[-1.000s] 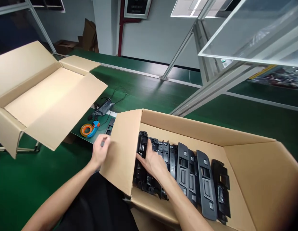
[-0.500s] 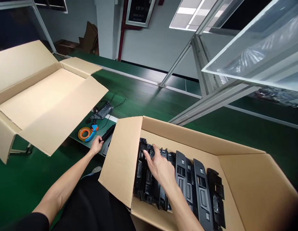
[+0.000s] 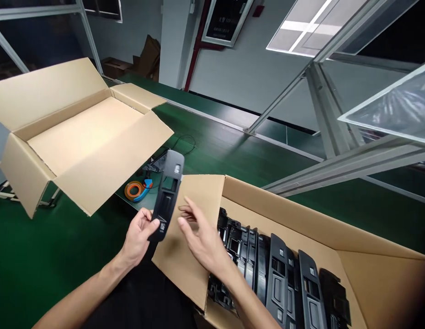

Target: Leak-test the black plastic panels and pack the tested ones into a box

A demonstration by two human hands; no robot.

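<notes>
My left hand (image 3: 139,235) grips the lower end of a long black plastic panel (image 3: 167,194), thumb across its face, holding it raised and slightly tilted. Rectangular cut-outs and small light labels show on the panel. Beside it on the right, my right hand (image 3: 202,237) is open, fingers apart and a little away from the panel, in front of the box flap. Below my right forearm, the near cardboard box (image 3: 281,201) holds several similar black panels (image 3: 277,278) standing in a row.
Another open cardboard box (image 3: 85,128) stands at the left, its flaps folded out. Between the boxes, a small table (image 3: 125,199) carries an orange-and-blue tape dispenser (image 3: 139,189) and a dark device with cables (image 3: 157,163). Metal frame bars (image 3: 336,157) cross at the right.
My left hand has lifted the black panel from the small table up before me. My right hand has left the panels in the box and moved towards the lifted one. The view has shifted.
</notes>
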